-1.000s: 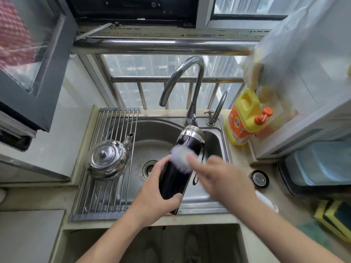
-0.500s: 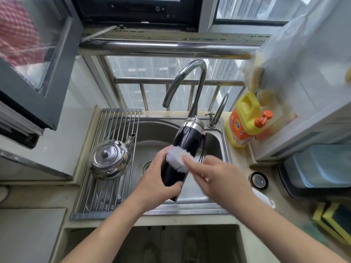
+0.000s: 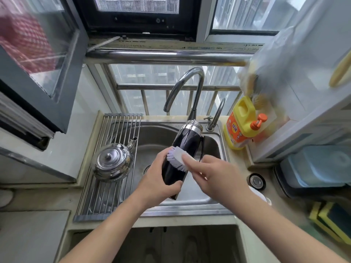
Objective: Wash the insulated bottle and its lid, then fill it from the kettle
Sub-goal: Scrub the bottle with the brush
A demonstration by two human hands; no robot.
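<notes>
Dark bottle [image 3: 185,147] gripped in left hand [image 3: 161,179]; right hand [image 3: 214,175] clasps brush [image 3: 177,155] against it.

Daylight floods in through the window [image 3: 171,88] at the top centre of the frame, leaving the scene bright and evenly lit, with soft shadows. Glare streaks the chrome faucet [image 3: 187,86] and the steel kettle [image 3: 112,161]. Wide-angle distortion bends straight lines near the edges. The upper left and right margins are smeared with blur; the centre is fairly sharp.
</notes>
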